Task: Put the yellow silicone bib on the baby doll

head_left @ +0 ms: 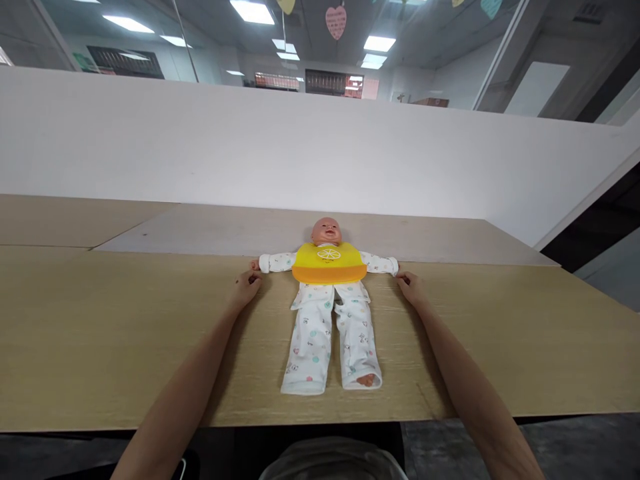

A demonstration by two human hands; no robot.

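The doll [320, 299] lies face-up on the surface [175, 320], clothes [310, 333] and bib [329, 263] already on; what remains is unclear. Left hand [247, 285] and right hand [411, 288], well apart, flank its 2 sleeves [280, 262]; grip indiscernible.

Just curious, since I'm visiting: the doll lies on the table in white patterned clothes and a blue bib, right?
Not blue: the head view shows a yellow bib with an orange lower edge. The doll lies on the table in white patterned clothes.

White wall [250, 147] | glass [215, 60] above | pink heart [336, 23] with writing | lit ceiling panels [253, 11]
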